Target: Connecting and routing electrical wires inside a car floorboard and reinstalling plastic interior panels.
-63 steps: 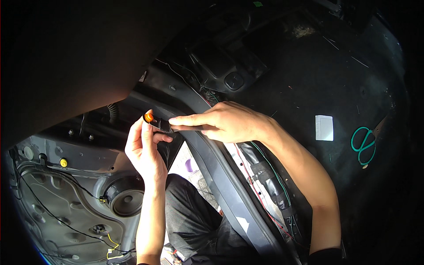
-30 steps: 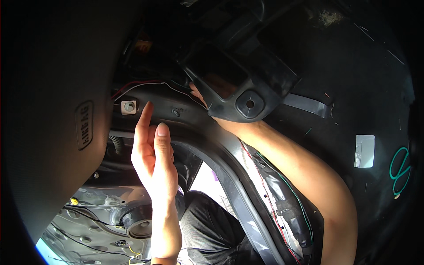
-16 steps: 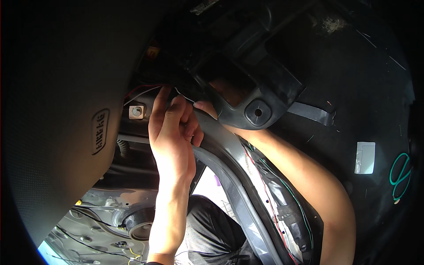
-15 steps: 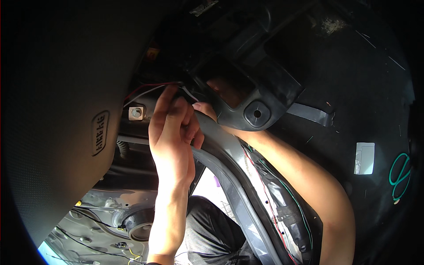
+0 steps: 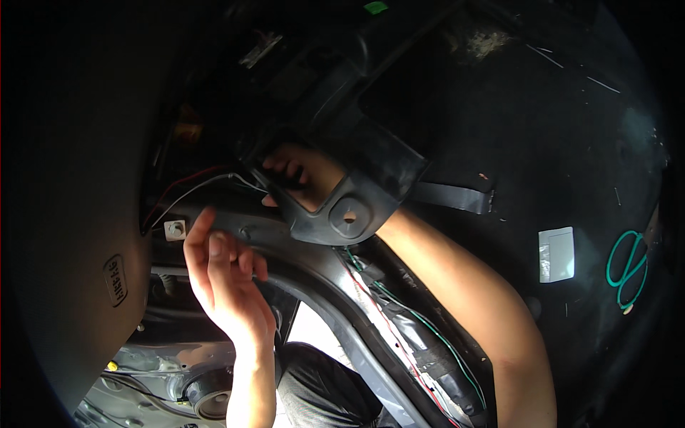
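Note:
My left hand (image 5: 227, 274) is raised with its index finger stretched out and the other fingers loosely bent. Nothing shows in it. Above it, a thin white wire (image 5: 191, 191) and a red wire (image 5: 178, 182) run toward the left edge of a dark plastic trim panel (image 5: 389, 175). My right arm reaches behind this panel. Through the panel's rectangular opening I see my right hand (image 5: 314, 171), its fingers curled. A thumb tip pokes out at the panel's left edge, close to where the white wire disappears. Whatever these fingers grip is hidden.
At the left bulges a large dark dashboard (image 5: 78, 200). A bolt on a plate (image 5: 175, 230) sits near my left hand. Red and green wires (image 5: 421, 317) follow the door sill. A white card (image 5: 556, 255) and a green cord loop (image 5: 628, 271) lie on the dark floor.
My left hand has drawn away from the wires and its index finger has straightened. My right hand has shifted behind the panel and now shows through its opening. The whole view has shifted.

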The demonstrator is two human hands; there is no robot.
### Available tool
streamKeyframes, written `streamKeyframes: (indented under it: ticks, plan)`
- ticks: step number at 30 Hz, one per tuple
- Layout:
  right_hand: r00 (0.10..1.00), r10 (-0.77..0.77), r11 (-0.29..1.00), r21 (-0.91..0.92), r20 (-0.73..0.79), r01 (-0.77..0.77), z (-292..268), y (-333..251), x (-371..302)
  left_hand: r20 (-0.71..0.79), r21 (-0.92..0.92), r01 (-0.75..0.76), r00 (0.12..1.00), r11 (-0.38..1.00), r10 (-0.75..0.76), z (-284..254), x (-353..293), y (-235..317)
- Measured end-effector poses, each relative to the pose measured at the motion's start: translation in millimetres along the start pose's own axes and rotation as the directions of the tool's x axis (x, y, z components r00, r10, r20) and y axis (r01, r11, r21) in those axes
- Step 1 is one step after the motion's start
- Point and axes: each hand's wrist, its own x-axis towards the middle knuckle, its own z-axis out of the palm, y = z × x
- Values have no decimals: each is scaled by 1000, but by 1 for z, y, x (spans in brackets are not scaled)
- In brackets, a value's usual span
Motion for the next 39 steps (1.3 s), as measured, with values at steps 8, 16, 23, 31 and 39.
streamKeyframes:
  ticks: [8,16,23,31,39]
  plan:
    - [997,69,973,221,-28,-61,-3,25,-8,185,5,108,977,994,-107,-12,-24,2]
    - [978,167,479,877,-124,29,-62,56,-27,284,-199,641,762,741,-583,-88,-125,23]
    - [794,383,655,-468,-472,-593,-89,-105,-87,538,-192,560,747,806,-391,-124,-173,13]
    - [846,532,667,-601,-29,-440,-50,-246,-135,660,-334,690,658,642,-363,-67,-168,11]
    - [860,495,702,-639,123,-314,-45,-299,-183,896,-216,775,399,594,-195,-18,-163,21]
